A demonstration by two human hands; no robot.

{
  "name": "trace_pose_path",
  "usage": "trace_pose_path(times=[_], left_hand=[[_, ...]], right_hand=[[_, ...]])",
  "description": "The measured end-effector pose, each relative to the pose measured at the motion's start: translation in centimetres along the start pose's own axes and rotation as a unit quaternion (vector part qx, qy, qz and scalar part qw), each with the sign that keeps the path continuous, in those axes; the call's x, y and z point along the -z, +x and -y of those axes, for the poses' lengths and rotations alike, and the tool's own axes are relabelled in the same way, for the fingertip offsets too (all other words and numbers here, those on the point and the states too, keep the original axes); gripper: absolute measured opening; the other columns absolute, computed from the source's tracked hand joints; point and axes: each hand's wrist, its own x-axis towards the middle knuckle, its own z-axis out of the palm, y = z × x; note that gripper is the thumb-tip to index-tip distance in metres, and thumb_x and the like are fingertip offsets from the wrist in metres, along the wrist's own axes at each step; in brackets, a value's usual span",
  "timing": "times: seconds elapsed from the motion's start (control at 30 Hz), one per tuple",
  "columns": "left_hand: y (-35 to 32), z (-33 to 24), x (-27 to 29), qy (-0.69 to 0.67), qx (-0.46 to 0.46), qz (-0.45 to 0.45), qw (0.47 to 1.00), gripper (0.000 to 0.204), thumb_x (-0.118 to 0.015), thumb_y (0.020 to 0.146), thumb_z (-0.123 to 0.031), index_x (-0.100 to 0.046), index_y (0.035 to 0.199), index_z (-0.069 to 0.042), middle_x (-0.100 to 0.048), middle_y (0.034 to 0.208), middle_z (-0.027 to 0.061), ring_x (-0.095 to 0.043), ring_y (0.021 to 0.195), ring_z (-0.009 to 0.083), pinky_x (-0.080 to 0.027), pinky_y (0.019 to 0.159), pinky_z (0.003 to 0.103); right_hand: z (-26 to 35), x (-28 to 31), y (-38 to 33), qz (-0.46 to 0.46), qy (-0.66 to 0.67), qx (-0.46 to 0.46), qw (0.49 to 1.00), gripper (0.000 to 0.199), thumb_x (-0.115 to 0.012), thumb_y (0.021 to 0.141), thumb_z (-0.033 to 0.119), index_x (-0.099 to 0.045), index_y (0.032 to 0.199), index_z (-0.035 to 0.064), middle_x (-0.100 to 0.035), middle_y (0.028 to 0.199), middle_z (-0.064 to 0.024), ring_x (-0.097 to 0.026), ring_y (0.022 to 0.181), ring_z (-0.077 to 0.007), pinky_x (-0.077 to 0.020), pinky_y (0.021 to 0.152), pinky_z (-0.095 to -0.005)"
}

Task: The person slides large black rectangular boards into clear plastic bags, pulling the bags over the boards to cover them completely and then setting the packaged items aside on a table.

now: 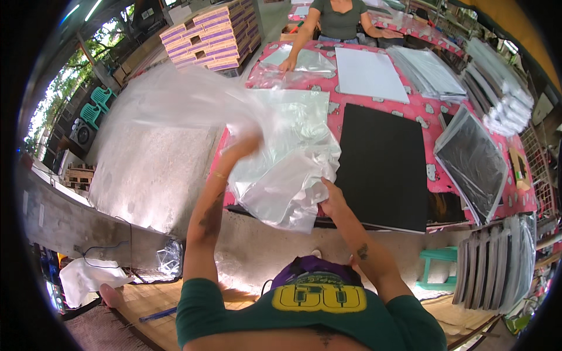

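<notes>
The right hand (pixel 332 202) pinches a near edge of a clear plastic bag (pixel 275 158), fingers closed on the film, thumb on top. Its forearm runs up from the lower right, wrist bent a little toward the left. The left hand (pixel 243 149) is raised higher and farther out, thrust into or behind the film, so the plastic veils it; whether its grip is closed on the bag I cannot tell. Its forearm rises steeply from the lower left, elbow bent near the body.

The bag hangs crumpled between the two hands, over the near left edge of the counter (pixel 421 111). Its long axis slants from the near right, at the right hand, up and away to the far left, where a loose sheet of it billows past the left hand.

Just right of the bag a black board (pixel 383 167) lies flat on the counter, its long side running near to far. Farther off lies a white board (pixel 369 73), with a stack of grey sheets (pixel 427 73) to its right. At the far end another person (pixel 336 20) rests a hand on more clear plastic (pixel 304 58). A stack of purple-edged cartons (pixel 213 35) stands at the far left.
</notes>
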Motion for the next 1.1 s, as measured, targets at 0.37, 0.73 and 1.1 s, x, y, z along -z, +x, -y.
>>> trace_pose_path(times=[0.37, 0.73, 1.1], left_hand=[[-9.2, -13.4, -8.8, -0.347, 0.061, 0.072, 0.933, 0.028, -0.061, 0.08, -0.017, -0.059, 0.107, -0.007, -0.064, 0.095, 0.0188, -0.061, 0.084, 0.0354, -0.049, 0.072, 0.042], [5.1, -2.2, -0.7, -0.303, 0.134, -0.271, 0.904, 0.024, -0.045, 0.093, -0.017, -0.052, 0.111, -0.002, -0.058, 0.1, 0.0253, -0.058, 0.094, 0.0369, -0.044, 0.076, 0.043], [2.7, -10.6, -9.7, -0.128, -0.053, 0.334, 0.932, 0.04, -0.059, 0.082, -0.028, -0.054, 0.118, -0.009, -0.061, 0.11, 0.0191, -0.056, 0.103, 0.0402, -0.045, 0.088, 0.046]], right_hand=[[0.6, 4.2, -2.4, 0.086, 0.046, 0.179, 0.979, 0.027, -0.053, 0.093, 0.02, -0.052, 0.112, 0.0013, -0.06, 0.109, -0.0105, -0.058, 0.103, -0.0218, -0.0484, 0.091, -0.0392], [19.8, 25.5, -21.1, -0.125, 0.117, 0.535, 0.827, 0.055, -0.049, 0.092, 0.043, -0.045, 0.127, 0.0006, -0.049, 0.129, -0.0153, -0.046, 0.119, -0.0286, -0.0347, 0.104, -0.0454], [16.5, 17.5, -27.9, -0.153, 0.048, 0.6, 0.783, 0.044, -0.052, 0.092, 0.04, -0.051, 0.121, 0.0057, -0.057, 0.113, -0.0069, -0.054, 0.103, -0.0207, -0.0432, 0.092, -0.0402]])
